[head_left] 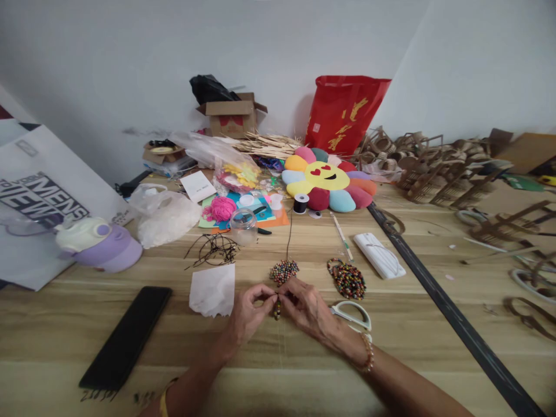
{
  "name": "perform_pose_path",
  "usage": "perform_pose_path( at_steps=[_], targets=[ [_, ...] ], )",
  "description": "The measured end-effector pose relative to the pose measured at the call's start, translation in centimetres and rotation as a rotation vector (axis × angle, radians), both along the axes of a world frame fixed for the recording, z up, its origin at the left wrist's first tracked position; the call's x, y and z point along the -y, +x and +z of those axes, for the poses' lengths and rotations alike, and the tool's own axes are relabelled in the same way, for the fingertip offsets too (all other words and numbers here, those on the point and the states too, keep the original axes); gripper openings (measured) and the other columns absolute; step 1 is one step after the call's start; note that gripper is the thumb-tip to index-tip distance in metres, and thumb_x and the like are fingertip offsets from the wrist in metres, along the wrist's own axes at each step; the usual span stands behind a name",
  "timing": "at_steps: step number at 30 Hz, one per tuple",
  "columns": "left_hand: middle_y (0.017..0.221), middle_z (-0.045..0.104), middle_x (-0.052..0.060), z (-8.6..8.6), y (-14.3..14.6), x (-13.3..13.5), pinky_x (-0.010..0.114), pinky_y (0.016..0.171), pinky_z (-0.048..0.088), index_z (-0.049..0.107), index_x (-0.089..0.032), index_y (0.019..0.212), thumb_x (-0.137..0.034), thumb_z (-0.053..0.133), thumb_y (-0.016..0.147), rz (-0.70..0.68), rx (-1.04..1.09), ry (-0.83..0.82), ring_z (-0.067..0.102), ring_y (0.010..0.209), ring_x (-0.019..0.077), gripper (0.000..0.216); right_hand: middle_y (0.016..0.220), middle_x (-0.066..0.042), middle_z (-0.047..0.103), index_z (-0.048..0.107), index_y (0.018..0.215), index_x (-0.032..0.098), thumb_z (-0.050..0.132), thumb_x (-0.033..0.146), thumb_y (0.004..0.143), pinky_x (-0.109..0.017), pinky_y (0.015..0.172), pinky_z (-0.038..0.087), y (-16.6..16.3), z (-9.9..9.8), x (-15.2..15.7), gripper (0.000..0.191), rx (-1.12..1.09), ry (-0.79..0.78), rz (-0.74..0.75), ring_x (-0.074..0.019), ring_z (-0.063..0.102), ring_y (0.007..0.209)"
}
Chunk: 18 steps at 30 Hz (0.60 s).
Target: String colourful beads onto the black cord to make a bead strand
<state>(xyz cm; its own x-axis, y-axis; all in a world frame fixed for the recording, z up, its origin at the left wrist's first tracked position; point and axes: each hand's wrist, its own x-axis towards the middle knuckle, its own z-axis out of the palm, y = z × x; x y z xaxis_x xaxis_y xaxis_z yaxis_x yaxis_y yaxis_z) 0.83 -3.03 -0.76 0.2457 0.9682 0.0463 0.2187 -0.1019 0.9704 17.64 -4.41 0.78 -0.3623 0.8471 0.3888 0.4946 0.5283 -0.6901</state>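
**Looks like a small craft wkshp**

Can't say if inside a home, but reads as a handicraft workspace. Has a wide wood-grain table point(260, 376) w/ a bead pile point(284, 271), strung beads point(350, 281), a spool of black cord point(300, 203) & white scissor handles point(368, 318) up front. Carries more mat'ls farther back: a pink yarn ball point(222, 209), coloured paper point(283, 219), a heap of thin sticks point(269, 145), an open cardboard box point(219, 110), vs. a plain pale wall point(278, 40). Stacks up many brown basket-like pcs point(428, 186) on the R, several of a kind. Mixes in homelier stuff too, e.g. a flower cushion point(319, 183) w/ a smiley & a red bag point(332, 113).
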Motion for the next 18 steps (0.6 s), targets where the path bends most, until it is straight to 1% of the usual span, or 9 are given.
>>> perform_pose_path(
  at_steps=[2, 4, 8, 10, 13, 18],
  targets=[
    [0.063, 0.069, 0.002, -0.08, 0.00, 0.02, 0.023, 0.060, 0.051, 0.065, -0.014, 0.068, -0.018, 0.059, 0.073, 0.004, -0.045, 0.061, 0.063, 0.060, 0.0144, 0.009, 0.071, -0.001, 0.057, 0.055, 0.081, 0.017, 0.050, 0.012, 0.087, -0.021, 0.055, 0.036, 0.01, -0.15, 0.02, 0.009, -0.010, -0.046, -0.017, -0.0122, 0.051, 0.061],
    [0.063, 0.068, 0.002, -0.07, 0.01, 0.08, 0.023, 0.061, 0.051, 0.065, -0.014, 0.067, -0.015, 0.059, 0.073, 0.015, -0.107, 0.175, 0.063, 0.060, 0.0143, 0.009, 0.070, -0.001, 0.056, 0.055, 0.080, 0.016, 0.050, 0.013, 0.086, -0.021, 0.054, 0.035, -0.03, -0.19, 0.04, 0.009, -0.030, -0.104, -0.024, -0.0114, 0.049, 0.059],
    [0.068, 0.069, 0.004, 0.15, 0.15, 0.23, 0.024, 0.064, 0.052, 0.063, -0.015, 0.067, -0.008, 0.058, 0.074, 0.053, -0.157, 0.518, 0.065, 0.066, 0.0149, 0.012, 0.065, 0.001, 0.053, 0.055, 0.077, 0.015, 0.051, 0.012, 0.084, -0.019, 0.053, 0.034, -0.21, -0.07, 0.00, 0.009, -0.109, -0.228, -0.016, -0.0100, 0.046, 0.057],
    [0.071, 0.068, 0.005, 0.22, 0.25, 0.27, 0.024, 0.066, 0.052, 0.062, -0.015, 0.067, -0.005, 0.057, 0.074, 0.067, -0.161, 0.652, 0.065, 0.069, 0.0149, 0.014, 0.063, 0.002, 0.052, 0.056, 0.074, 0.015, 0.052, 0.011, 0.082, -0.018, 0.051, 0.033, -0.30, -0.03, -0.06, 0.009, -0.143, -0.288, -0.022, -0.0094, 0.045, 0.056],
    [0.071, 0.068, 0.005, 0.15, 0.31, 0.30, 0.024, 0.064, 0.052, 0.062, -0.016, 0.069, -0.003, 0.056, 0.074, 0.077, -0.188, 0.729, 0.065, 0.068, 0.0148, 0.015, 0.062, 0.003, 0.051, 0.056, 0.073, 0.015, 0.053, 0.012, 0.080, -0.018, 0.051, 0.032, -0.36, -0.02, -0.13, 0.009, -0.177, -0.352, -0.024, -0.0089, 0.043, 0.056],
    [0.069, 0.068, 0.004, 0.02, 0.23, 0.29, 0.023, 0.063, 0.052, 0.061, -0.016, 0.069, -0.003, 0.057, 0.076, 0.068, -0.202, 0.749, 0.065, 0.065, 0.0142, 0.015, 0.061, 0.003, 0.049, 0.055, 0.074, 0.014, 0.052, 0.021, 0.084, -0.018, 0.050, 0.030, -0.33, -0.07, -0.18, 0.013, -0.233, -0.434, -0.007, -0.0088, 0.042, 0.055]
  ],
)
